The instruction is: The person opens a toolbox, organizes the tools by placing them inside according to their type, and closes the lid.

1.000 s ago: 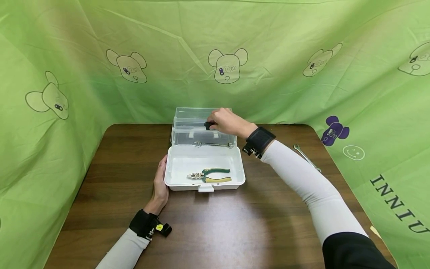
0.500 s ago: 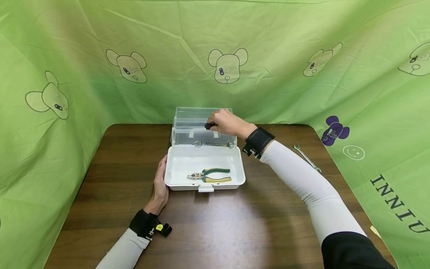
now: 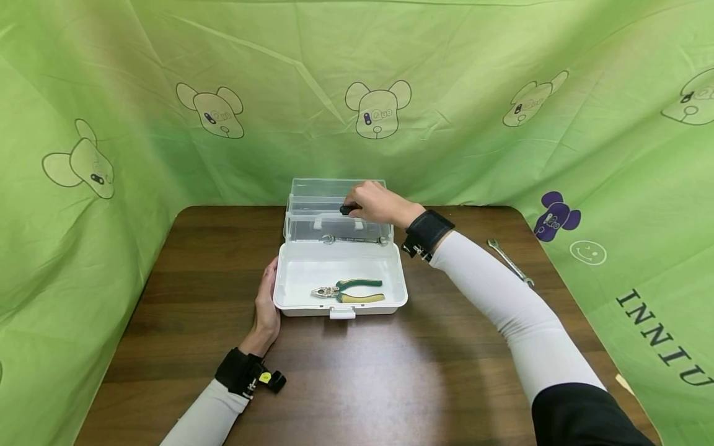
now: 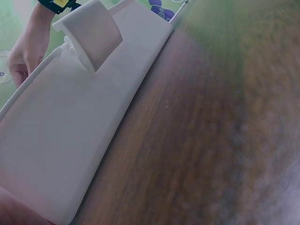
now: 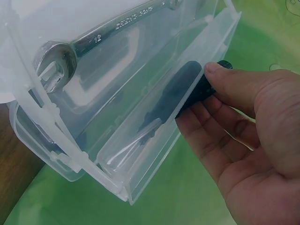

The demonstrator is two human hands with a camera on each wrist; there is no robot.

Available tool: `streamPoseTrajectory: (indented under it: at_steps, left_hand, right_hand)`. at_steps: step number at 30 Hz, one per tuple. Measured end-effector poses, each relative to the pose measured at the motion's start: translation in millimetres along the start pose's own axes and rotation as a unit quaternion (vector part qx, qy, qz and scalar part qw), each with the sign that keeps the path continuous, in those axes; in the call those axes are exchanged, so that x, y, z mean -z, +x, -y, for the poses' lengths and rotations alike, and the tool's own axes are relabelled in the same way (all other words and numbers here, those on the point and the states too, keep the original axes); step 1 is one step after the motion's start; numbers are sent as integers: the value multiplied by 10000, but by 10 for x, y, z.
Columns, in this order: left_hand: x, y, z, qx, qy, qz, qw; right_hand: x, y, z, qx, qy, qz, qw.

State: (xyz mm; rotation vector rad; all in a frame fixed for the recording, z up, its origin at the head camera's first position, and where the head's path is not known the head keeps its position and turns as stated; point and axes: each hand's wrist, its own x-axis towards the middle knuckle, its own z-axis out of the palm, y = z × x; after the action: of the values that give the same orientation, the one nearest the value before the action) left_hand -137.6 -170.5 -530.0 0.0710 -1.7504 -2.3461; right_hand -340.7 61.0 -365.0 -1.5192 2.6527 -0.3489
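A white toolbox [image 3: 298,269] stands with its lid up, its clear trays [image 3: 304,226] raised at the back. Pliers [image 3: 361,282] with green and yellow handles lie in the base. My left hand [image 3: 267,310] rests along the toolbox's left side, fingers extended. At the trays, my right hand [image 3: 379,202] pinches a black cylindrical object [image 5: 201,91] between thumb and fingers. Seen close up, it sits right at the upper tray's edge, and its dark shape shows through the clear plastic. One double-ended wrench [image 5: 112,29] lies in the lower tray.
Another wrench [image 3: 510,262] lies on the brown wooden table [image 3: 212,266] at the right. A white latch [image 3: 342,313] sticks out from the toolbox front. Green printed cloth [image 3: 312,56] hangs behind and along both sides of the table.
Both hands stay almost where they were, the right still pinching the black object at the trays. The right forearm has shifted very slightly left.
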Motion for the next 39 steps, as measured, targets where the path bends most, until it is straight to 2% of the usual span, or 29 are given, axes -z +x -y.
streamPoseTrajectory:
  at_steps: [12, 18, 28, 39]
  left_hand:
    - [0, -7, -2, 43, 11, -49, 10000]
    - [6, -7, 1, 80, 19, -61, 9999]
    - [8, -11, 6, 71, 22, -60, 10000]
    - [-2, -3, 3, 73, 8, -39, 10000]
  right_hand:
    - [20, -29, -2, -91, -84, 10, 9999]
    - [37, -65, -8, -316, -283, -78, 9991]
    - [122, -141, -70, -614, -283, -187, 9975]
    - [258, -376, -253, -918, -472, -314, 9942]
